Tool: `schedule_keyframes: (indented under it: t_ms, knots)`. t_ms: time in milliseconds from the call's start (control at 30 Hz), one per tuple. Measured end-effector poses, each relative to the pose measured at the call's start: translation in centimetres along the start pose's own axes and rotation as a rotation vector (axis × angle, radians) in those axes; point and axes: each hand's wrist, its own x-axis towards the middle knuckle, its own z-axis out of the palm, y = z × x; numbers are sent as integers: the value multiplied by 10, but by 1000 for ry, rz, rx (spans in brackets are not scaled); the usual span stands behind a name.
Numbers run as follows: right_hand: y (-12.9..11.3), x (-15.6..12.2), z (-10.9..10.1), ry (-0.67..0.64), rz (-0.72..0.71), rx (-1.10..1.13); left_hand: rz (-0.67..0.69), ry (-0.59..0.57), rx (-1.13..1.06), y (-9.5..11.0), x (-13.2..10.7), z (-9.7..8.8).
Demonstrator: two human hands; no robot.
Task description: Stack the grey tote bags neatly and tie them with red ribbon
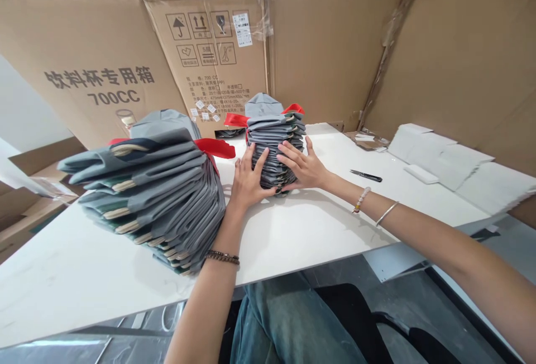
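A bundle of folded grey fabric pieces (270, 129), tied with red ribbon, stands on the white table in front of me. My left hand (250, 178) lies against its left front side, fingers spread. On the right side of the same bundle rests my right hand (305, 167), its fingers also spread. Both thumbs come close together at the bottom front. A larger-looking stack of grey folded fabric (167, 185) with green and cream edges, also with red ribbon, sits to the left beside my left forearm.
Tall cardboard sheets (330, 46) wall off the back of the white table (293, 230). Small black snips (365, 175) lie to the right. Stacks of white paper or card (456, 163) stand at the right edge. Small white labels (205, 110) stick to the cardboard.
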Motion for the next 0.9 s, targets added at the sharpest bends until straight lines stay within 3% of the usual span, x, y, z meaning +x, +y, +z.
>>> schedule_keyframes:
  t_ms: [167,333,400,600,900]
  knots:
    - [6,-5,4,-110,22,10,-47,-8,82,2,3,-3]
    - [12,-5,3,-148,53,0,-60,-183,110,1,2,3]
    - [15,-7,3,-126,43,-10,-73,-204,131,0,1,5]
    - [21,-16,3,-73,25,-26,-8,-134,117,0,0,7]
    - [14,-21,-4,-113,-20,-63,-61,-50,0,3,-4,21]
